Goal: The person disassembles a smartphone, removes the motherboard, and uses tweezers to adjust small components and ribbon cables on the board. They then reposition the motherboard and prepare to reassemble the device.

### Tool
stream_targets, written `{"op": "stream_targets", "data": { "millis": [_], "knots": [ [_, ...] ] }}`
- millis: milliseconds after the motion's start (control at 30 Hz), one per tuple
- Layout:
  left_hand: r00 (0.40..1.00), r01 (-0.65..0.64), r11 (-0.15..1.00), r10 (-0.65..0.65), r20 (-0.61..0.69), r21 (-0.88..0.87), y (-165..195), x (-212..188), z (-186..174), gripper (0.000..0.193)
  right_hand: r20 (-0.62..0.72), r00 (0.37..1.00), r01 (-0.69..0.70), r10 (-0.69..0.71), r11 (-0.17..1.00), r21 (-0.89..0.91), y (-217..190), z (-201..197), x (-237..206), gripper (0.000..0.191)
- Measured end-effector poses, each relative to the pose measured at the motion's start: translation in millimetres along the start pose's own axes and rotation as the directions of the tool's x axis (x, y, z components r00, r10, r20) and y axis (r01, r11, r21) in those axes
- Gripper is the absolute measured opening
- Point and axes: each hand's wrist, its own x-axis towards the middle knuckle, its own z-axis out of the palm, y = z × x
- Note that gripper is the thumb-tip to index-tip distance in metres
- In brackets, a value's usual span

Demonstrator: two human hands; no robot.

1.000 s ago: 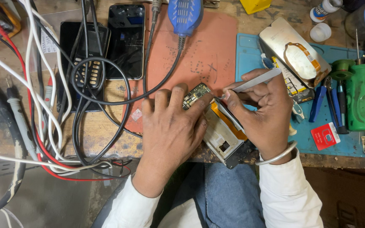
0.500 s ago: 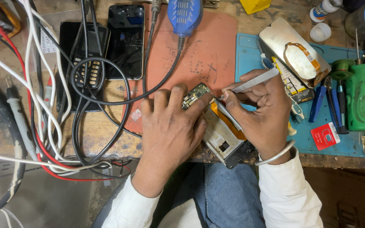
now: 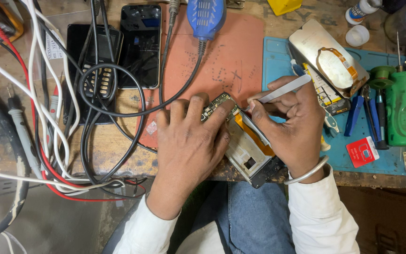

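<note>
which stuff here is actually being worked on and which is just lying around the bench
In use:
left hand pressing down the opened phone
small circuit board under its fingertips
right hand holding metal tweezers, tip at the board

Lying about:
two black phones
blue tool
green bottle
loose back cover
white cap

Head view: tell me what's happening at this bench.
A person is working on an opened phone at the bench edge. The left hand presses down on it, fingertips on the circuit board. The right hand holds tweezers with their tip at the board. Two other phones and tangled cables lie to the left.
</note>
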Motion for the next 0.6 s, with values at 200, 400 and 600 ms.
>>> {"op": "stream_targets", "data": {
  "millis": [200, 400, 600],
  "knots": [
    [1.0, -0.014, 1.0, 0.014, 0.005, 0.008, -1, 0, 0, 0.043, 0.004, 1.0, -0.005, 0.005, 1.0, 0.017, -2, 0, 2, 0.039],
    [1.0, -0.017, 1.0, 0.017, -0.022, 0.021, 1, 0, 1, 0.043, -0.032, 0.999, -0.039, 0.041, 0.997, 0.059, 10, -4, -2, 0.034],
    [1.0, -0.012, 1.0, 0.012, 0.004, 0.005, -1, -1, 2, 0.039, 0.132, 0.987, -0.089, 0.087, 0.996, 0.01, 22, -17, 12, 0.014]
  ]
}}
